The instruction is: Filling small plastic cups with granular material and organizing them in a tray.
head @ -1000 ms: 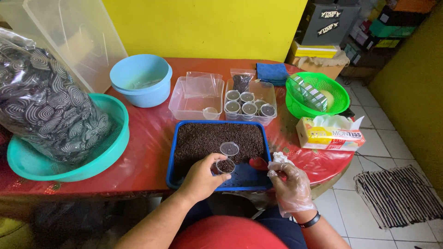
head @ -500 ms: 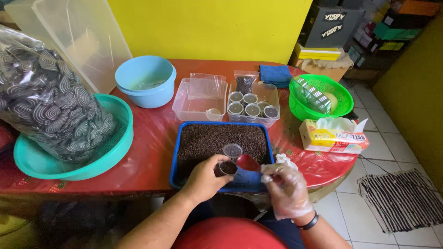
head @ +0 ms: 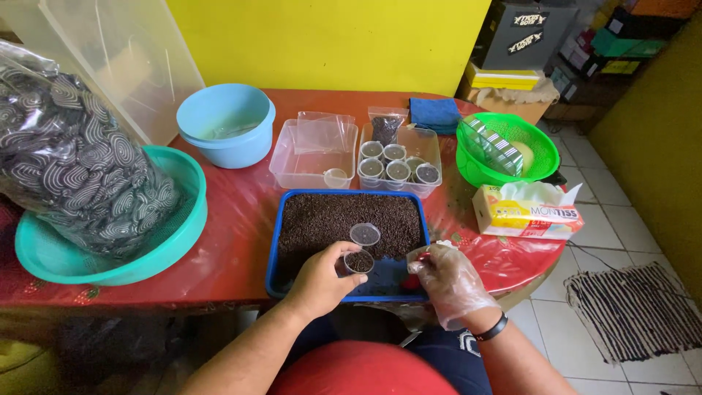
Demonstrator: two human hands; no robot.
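Left hand point(head: 322, 278) fingers pinch a small cup point(head: 359, 261) half full of dark grains over the blue tray point(head: 273, 252), gloved right hand point(head: 450, 281) curls around something red, several filled cups point(head: 398, 168) already boxed, loads of grains left.

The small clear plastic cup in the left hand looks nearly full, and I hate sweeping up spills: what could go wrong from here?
1. The small clear plastic cup, pinched in the bare left hand over the blue rectangular tray, might tip and scatter dark granules.
2. The plastic-gloved right hand, working a small red scoop, could slip.
3. An empty clear cup resting on the granules may get knocked over.
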